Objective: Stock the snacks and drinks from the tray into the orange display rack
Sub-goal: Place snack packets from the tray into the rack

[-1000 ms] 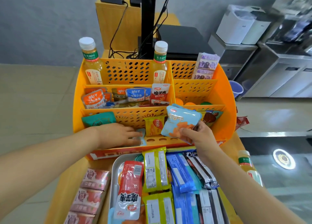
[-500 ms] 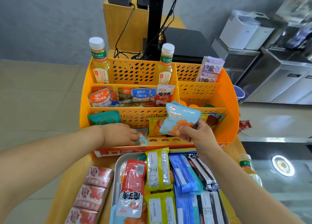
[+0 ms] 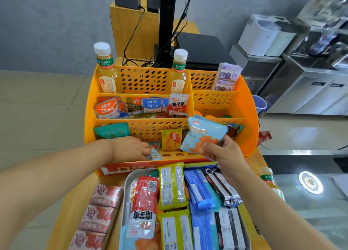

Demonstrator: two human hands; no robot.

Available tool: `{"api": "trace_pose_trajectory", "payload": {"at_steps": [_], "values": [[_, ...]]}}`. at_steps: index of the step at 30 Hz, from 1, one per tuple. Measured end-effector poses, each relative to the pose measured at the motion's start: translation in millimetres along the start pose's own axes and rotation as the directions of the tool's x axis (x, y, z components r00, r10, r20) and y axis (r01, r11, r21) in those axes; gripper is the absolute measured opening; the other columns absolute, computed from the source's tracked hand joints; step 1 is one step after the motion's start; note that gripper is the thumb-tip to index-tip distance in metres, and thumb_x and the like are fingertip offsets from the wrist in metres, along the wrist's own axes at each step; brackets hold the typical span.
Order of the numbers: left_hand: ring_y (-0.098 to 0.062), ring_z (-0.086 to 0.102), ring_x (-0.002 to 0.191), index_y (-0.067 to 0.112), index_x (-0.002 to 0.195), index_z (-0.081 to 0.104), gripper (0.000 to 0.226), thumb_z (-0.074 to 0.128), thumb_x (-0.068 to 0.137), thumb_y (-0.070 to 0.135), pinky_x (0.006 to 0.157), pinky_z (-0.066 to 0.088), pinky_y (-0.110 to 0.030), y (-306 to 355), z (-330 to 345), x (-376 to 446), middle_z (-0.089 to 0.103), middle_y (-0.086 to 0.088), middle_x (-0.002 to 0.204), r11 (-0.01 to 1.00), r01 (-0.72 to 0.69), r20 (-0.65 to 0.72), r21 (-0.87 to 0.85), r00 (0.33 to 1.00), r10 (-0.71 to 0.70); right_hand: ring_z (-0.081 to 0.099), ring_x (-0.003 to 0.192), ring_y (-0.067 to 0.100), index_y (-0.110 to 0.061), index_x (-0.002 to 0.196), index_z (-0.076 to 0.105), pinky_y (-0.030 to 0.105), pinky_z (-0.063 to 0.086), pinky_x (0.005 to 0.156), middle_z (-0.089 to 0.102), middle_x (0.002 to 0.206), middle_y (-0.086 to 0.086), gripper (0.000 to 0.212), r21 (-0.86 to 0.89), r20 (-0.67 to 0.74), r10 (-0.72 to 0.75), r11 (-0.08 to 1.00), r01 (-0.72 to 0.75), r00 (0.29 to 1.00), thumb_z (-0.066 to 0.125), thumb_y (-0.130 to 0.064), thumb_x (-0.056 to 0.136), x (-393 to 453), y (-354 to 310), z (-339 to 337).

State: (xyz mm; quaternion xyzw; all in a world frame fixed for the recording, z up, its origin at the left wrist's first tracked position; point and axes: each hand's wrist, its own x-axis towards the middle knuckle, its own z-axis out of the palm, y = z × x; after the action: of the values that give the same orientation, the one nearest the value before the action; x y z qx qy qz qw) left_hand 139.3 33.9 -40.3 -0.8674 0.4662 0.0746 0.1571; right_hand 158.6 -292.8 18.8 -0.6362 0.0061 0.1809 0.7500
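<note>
rack (image 3: 250,106) behind tray (image 3: 130,180), bottles (image 3: 106,69) in rack's back row, cartons (image 3: 99,212) left of tray

Bright even light, wide-angle edge bending (right side blurred)
</note>
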Motion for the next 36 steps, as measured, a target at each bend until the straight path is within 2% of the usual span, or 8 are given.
{"api": "trace_pose_trajectory", "payload": {"at_steps": [5,10,15,20,22,25,30,36], "values": [[-0.019,0.027,0.144,0.027,0.139,0.039,0.052,0.056,0.092,0.01,0.103,0.045,-0.037,-6,-6,6,0.02,0.003,0.161,0.999,0.015,0.057,-0.05,0.998,-0.012,0.072,0.1,0.03,-0.015,0.117,0.061,0.046,0.06,0.081,0.074,0.111,0.009,0.047,0.007,0.003,0.001,1.0,-0.001,1.0,0.072,0.01,0.078,-7,-3,-6],[-0.025,0.023,0.142,0.025,0.151,0.021,0.092,0.072,0.077,0.005,0.098,0.048,-0.041,-4,-10,16,0.014,0.002,0.161,0.997,-0.039,0.201,0.065,0.979,0.026,0.07,0.103,0.035,-0.014,0.119,0.06,0.051,0.057,0.086,0.073,0.113,0.011,0.05,0.012,0.006,0.017,1.0,-0.017,1.0,0.073,0.009,0.077,-7,0,-10],[-0.026,0.028,0.142,0.022,0.145,0.034,0.069,0.063,0.086,0.003,0.103,0.045,-0.038,0,-6,3,0.029,-0.003,0.156,0.999,-0.009,0.195,0.052,0.981,-0.001,0.071,0.101,0.031,-0.017,0.118,0.06,0.042,0.06,0.077,0.073,0.114,0.009,0.053,0.021,0.03,0.023,1.0,-0.023,0.999,0.078,0.005,0.073,-4,3,-10],[-0.026,0.029,0.143,0.016,0.143,0.043,0.055,0.056,0.091,0.004,0.112,0.034,-0.041,1,-11,-11,0.033,-0.004,0.156,0.992,-0.052,0.125,0.115,0.991,0.038,0.07,0.103,0.032,-0.016,0.118,0.061,0.052,0.057,0.086,0.072,0.115,0.01,0.056,0.016,0.022,0.03,0.999,-0.03,0.999,0.079,0.002,0.068,1,7,-2],[-0.025,0.047,0.128,0.014,0.128,0.059,0.037,0.058,0.091,0.01,0.101,0.045,-0.037,3,-18,-15,0.053,-0.006,0.14,0.981,-0.078,0.004,0.177,0.997,0.078,0.071,0.102,0.031,-0.017,0.117,0.061,0.048,0.059,0.083,0.072,0.114,0.011,0.054,0.009,0.023,0.032,0.999,-0.032,0.999,0.078,0.005,0.071,4,7,3],[-0.021,0.058,0.098,0.014,0.114,0.063,0.024,0.063,0.09,0.017,0.076,0.053,-0.031,3,-33,-18,0.064,-0.004,0.112,0.988,0.083,-0.074,0.132,0.995,-0.073,0.072,0.099,0.029,-0.019,0.115,0.062,0.043,0.06,0.079,0.074,0.111,0.009,0.051,-0.009,0.035,0.023,1.0,-0.023,0.999,0.079,0.001,0.072,9,7,10],[-0.017,0.065,0.085,0.017,0.11,0.063,0.021,0.065,0.089,0.016,0.062,0.055,-0.025,4,-46,-27,0.066,-0.001,0.104,0.832,0.524,-0.178,-0.185,0.814,-0.552,0.075,0.085,0.017,-0.022,0.113,0.061,0.027,0.058,0.062,0.076,0.098,-0.002,0.047,-0.061,0.017,0.011,0.998,-0.01,1.0,0.08,-0.001,0.074,13,8,25],[-0.024,0.065,0.095,0.016,0.105,0.067,0.018,0.058,0.092,0.009,0.073,0.053,-0.032,22,-46,-8,0.07,-0.005,0.104,0.41,0.688,-0.022,-0.6,0.498,-0.867,0.072,0.073,0.007,-0.018,0.112,0.062,0.017,0.052,0.057,0.076,0.091,0.0,0.049,-0.19,0.07,0.012,0.982,0.002,0.997,0.082,0.0,0.071,18,18,41]]}}
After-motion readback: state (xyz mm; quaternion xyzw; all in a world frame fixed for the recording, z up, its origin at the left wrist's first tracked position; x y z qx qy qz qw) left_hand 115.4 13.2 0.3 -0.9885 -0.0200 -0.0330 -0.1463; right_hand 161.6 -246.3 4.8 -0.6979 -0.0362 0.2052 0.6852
